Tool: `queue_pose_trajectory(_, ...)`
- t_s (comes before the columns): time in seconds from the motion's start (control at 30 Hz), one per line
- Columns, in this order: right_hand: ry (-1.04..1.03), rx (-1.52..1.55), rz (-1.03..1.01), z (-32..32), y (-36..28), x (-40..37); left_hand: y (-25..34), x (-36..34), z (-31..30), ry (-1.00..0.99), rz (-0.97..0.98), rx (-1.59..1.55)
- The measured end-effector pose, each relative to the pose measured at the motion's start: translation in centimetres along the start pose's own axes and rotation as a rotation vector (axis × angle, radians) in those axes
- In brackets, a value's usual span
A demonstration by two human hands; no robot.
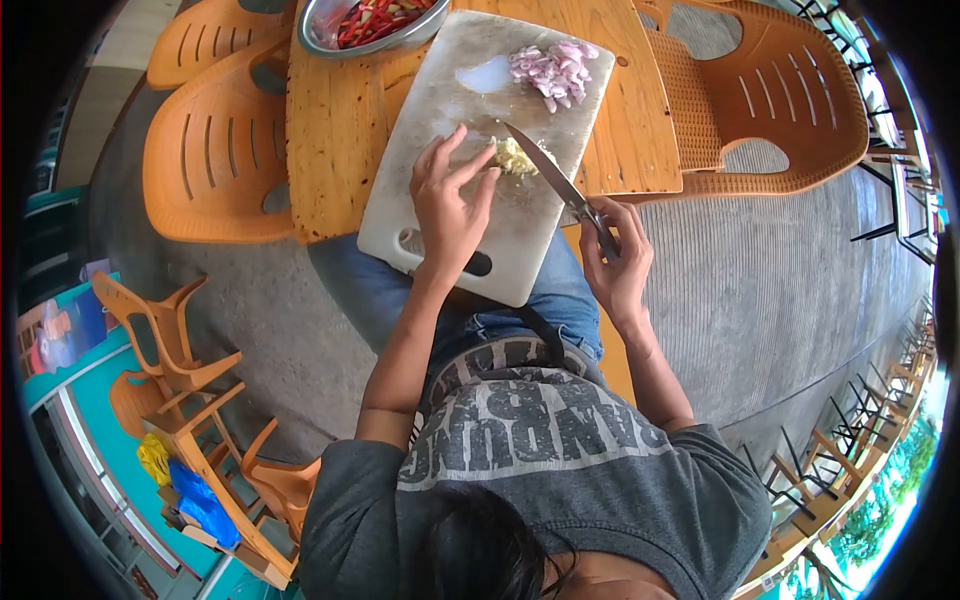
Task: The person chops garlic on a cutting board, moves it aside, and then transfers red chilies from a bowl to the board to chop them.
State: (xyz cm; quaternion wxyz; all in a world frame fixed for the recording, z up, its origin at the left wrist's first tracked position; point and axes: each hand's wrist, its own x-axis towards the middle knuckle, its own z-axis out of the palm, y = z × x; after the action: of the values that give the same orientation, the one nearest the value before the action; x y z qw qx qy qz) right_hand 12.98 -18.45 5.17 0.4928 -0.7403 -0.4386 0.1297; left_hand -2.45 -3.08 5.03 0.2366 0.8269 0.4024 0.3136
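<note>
My right hand (618,262) is wrapped round the handle of a kitchen knife (553,176). Its blade slants up and left across the right side of a small heap of pale yellow chopped garlic (515,157), or something like it. My left hand (450,200) hovers at the heap's left side, fingers spread and thumb apart, with nothing in it. Both are over a worn white cutting board (420,130) with a handle slot at its near end. Sliced purple shallots (556,74) lie in a pile at the board's far right corner.
A metal bowl (318,42) of cut red and pale pieces stands at the far left of the wooden table (335,150). The board juts past the table's near edge over my lap. Orange plastic chairs (210,150) flank the table.
</note>
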Motion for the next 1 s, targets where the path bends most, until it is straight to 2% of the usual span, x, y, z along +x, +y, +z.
queue_pose_trajectory(0.13, -0.036, 0.055, -0.043, 0.6, -0.3, 0.3, 0.2, 0.2, 1.1, -0.019, 0.098, 0.222)
queue_pose_trajectory(0.27, -0.036, -0.071, -0.042, 0.2, 0.0, 0.6, 1.5, -0.3, 0.1, -0.029, 0.150, 0.136)
queue_pose_trajectory(0.47, 0.001, -0.051, -0.055, 0.4, -1.2, 0.6, 0.4, 0.0, 0.2, 0.060, -0.006, 0.044)
queue_pose_trajectory(0.57, 0.003, -0.025, -0.059, 0.5, -2.1, 0.7, 0.2, 0.8, 1.3, 0.183, 0.085, 0.013)
queue_pose_trajectory(0.6, -0.017, -0.028, -0.056, 0.6, -2.2, 0.4, 0.2, 0.9, 1.2, 0.119, 0.053, -0.023)
queue_pose_trajectory(0.7, -0.045, -0.067, -0.054, 1.3, -1.1, 0.4, 0.5, 0.9, 1.7, -0.145, -0.446, -0.792)
queue_pose_trajectory(0.73, -0.032, -0.064, -0.015, 1.5, -0.6, 0.5, 1.4, 0.7, 0.8, -0.278, -0.506, -0.837)
queue_pose_trajectory(0.83, -0.023, -0.079, -0.022, 1.5, -1.1, 0.8, 1.4, 0.4, 0.5, -0.312, -0.582, -0.989)
queue_pose_trajectory(0.87, -0.050, -0.080, -0.015, 1.5, -1.2, 0.7, 1.1, 0.5, 0.0, -0.400, -0.589, -1.092)
queue_pose_trajectory(0.97, -0.037, -0.081, -0.015, 1.8, -0.8, 0.9, 2.4, 0.8, -1.4, -0.426, -0.695, -1.340)
queue_pose_trajectory(1.0, -0.007, -0.074, -0.027, 1.6, -0.6, 1.0, 1.9, 0.8, -1.0, -0.393, -0.581, -1.203)
